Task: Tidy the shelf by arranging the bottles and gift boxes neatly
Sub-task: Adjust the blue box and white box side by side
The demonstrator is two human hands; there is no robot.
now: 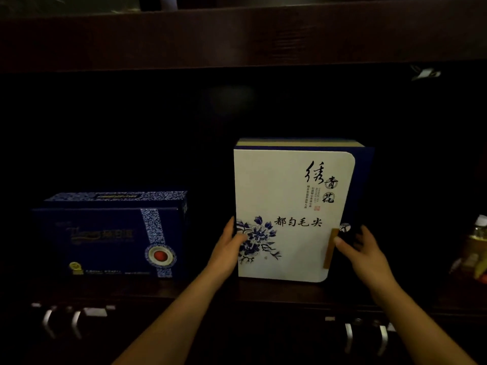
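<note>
While the left hand (pixel 232 246) clasps the white gift box (pixel 287 206) edge, the right hand (pixel 361 248), fingers spread, seemingly only touches, squaring it upright on the shelf (pixel 263 293).

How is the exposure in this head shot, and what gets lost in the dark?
Head view: badly underexposed; only the white box reads clearly. The blue box is dim, its print blurred. The shelf recess is pure black, and the bottle at the right edge is smeared. Wide-angle bending at the borders.
</note>
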